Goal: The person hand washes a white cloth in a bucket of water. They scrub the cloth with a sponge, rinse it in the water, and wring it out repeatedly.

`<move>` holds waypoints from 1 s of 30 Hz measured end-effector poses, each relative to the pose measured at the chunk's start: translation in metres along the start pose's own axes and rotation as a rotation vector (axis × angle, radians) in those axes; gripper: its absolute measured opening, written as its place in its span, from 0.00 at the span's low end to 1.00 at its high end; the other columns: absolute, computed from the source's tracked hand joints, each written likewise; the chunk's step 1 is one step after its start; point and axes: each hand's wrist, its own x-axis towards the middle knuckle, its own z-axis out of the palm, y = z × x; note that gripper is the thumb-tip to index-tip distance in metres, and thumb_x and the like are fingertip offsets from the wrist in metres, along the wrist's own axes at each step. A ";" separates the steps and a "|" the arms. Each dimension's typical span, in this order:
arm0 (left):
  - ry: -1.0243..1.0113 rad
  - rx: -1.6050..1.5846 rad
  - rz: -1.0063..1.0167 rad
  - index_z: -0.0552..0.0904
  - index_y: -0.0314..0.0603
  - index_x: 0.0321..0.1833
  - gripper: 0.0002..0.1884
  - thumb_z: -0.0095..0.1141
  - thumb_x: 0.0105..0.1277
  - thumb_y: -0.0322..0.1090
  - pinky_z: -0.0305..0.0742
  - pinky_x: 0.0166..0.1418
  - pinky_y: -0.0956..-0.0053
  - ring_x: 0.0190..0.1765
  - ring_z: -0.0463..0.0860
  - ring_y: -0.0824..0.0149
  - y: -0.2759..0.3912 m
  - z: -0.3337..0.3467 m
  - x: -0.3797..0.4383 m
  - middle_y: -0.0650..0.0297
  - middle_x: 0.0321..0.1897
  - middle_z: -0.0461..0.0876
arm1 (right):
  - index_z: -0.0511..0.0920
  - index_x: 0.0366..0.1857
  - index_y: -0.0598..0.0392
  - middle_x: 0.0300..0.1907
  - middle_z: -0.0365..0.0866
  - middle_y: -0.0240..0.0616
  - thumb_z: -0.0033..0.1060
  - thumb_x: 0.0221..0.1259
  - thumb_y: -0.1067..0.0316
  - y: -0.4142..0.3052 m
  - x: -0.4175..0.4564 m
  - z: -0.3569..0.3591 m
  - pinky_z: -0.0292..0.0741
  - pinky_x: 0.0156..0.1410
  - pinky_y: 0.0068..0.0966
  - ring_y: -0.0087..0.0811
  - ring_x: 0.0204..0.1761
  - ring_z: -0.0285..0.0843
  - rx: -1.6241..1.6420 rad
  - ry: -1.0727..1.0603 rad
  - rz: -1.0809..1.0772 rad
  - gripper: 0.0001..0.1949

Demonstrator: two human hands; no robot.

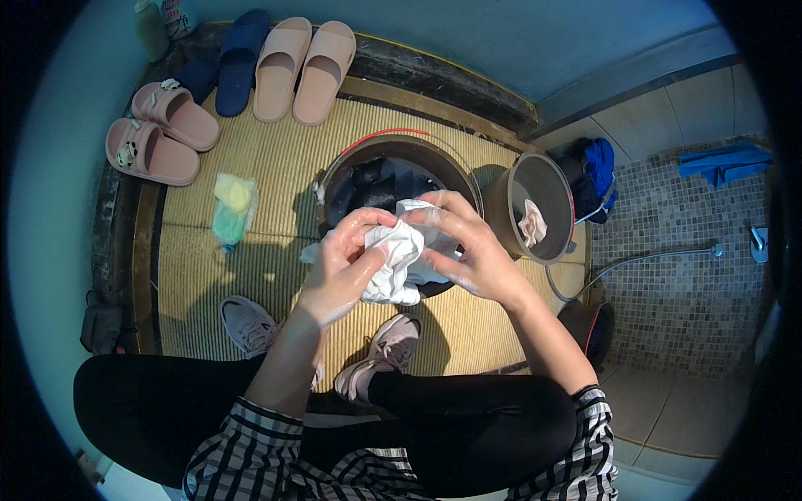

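Observation:
Wet and soapy, my left hand grips a bunched white cloth above the near side of a large dark bucket. My right hand, with suds on its fingers and wrist, holds another part of the white fabric at the right of the bunch. More white cloth hangs below and behind both hands, over the bucket's near rim. Dark fabric lies in liquid inside the bucket. Whether the white fabric is one piece or more, I cannot tell.
A smaller bucket with a pale pink cloth in it stands at the right. A plastic bag lies on the ribbed mat at the left. Slippers line the back edge. A shower hose crosses the mosaic tiles.

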 end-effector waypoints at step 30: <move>-0.020 0.010 -0.317 0.70 0.38 0.59 0.21 0.49 0.70 0.44 0.78 0.31 0.80 0.41 0.79 0.72 0.003 -0.003 0.009 0.62 0.42 0.77 | 0.72 0.30 0.54 0.54 0.76 0.48 0.61 0.54 0.77 -0.003 -0.014 -0.019 0.72 0.53 0.25 0.25 0.50 0.74 0.772 0.021 0.110 0.07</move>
